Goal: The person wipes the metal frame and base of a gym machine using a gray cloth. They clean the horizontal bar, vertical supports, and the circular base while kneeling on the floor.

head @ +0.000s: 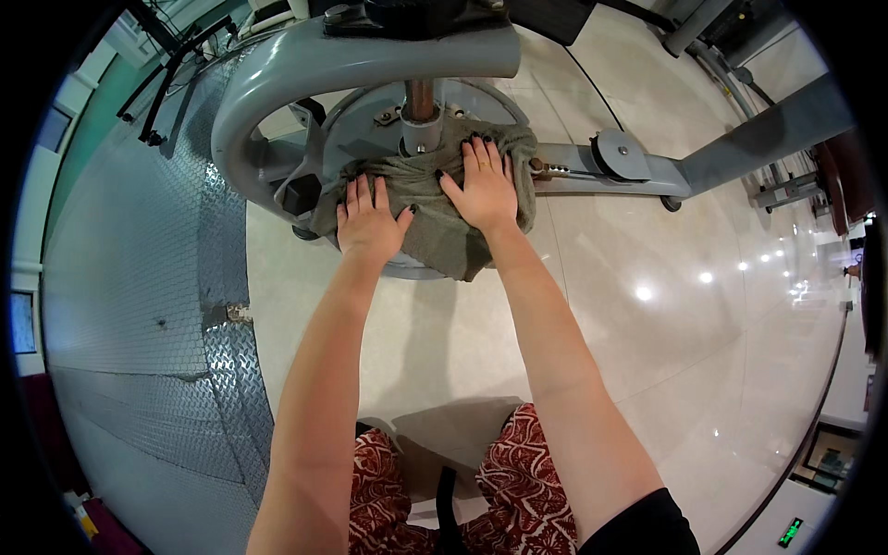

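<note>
A grey-green cloth (433, 236) lies spread over the round grey disc (354, 135) at the base of a gym machine. My left hand (368, 218) rests palm down on the cloth's left part, fingers apart. Farther right, my right hand (485, 184) presses flat on it too, fingers spread and pointing at the machine. Neither hand grips the fabric. Behind the cloth, a copper-coloured post (420, 100) stands in a grey collar. The cloth hides much of the disc's front.
A thick curved grey tube (239, 111) arches over the disc. On the right, a steel cable runs to a pulley (619, 154) on the floor beam (659, 182). Glossy tiles (645, 340) meet metal tread-plate flooring (232, 368) at left. More gym equipment (798, 187) stands far right.
</note>
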Tool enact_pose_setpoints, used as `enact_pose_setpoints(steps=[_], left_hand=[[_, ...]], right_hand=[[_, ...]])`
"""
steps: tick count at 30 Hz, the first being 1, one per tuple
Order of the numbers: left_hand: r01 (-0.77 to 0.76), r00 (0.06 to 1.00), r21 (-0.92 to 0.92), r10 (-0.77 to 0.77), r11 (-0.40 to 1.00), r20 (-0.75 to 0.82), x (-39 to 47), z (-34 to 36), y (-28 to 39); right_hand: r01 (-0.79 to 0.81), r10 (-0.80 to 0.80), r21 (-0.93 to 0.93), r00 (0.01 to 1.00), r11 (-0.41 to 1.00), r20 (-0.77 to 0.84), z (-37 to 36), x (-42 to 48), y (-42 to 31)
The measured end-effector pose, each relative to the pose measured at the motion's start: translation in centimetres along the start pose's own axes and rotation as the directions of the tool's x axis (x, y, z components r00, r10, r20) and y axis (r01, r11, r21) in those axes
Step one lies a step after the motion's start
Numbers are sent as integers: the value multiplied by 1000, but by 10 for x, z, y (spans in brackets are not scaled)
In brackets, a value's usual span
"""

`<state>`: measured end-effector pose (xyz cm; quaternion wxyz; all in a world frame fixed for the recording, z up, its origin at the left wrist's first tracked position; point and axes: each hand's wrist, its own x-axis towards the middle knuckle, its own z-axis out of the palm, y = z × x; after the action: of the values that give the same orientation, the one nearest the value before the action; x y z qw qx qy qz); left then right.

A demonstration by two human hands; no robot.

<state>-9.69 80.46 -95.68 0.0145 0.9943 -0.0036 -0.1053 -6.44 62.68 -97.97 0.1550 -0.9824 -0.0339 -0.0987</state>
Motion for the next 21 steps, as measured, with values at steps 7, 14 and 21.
enact_pose_setpoints(steps=[7,14,21], left_hand=[[-56,996,11,55,998,73,-26,2,-16],[-12,959,47,-2,999,284,-47,-22,-1],[67,982,-148,-39,987,183,-41,-28,13]], right_hand=[[-62,66,-65,996,996,60,-5,-23,-12],[-126,129,-69,991,990,39,-2,-41,-20],[-179,181,-47,982,983,47,0,-42,-28]])
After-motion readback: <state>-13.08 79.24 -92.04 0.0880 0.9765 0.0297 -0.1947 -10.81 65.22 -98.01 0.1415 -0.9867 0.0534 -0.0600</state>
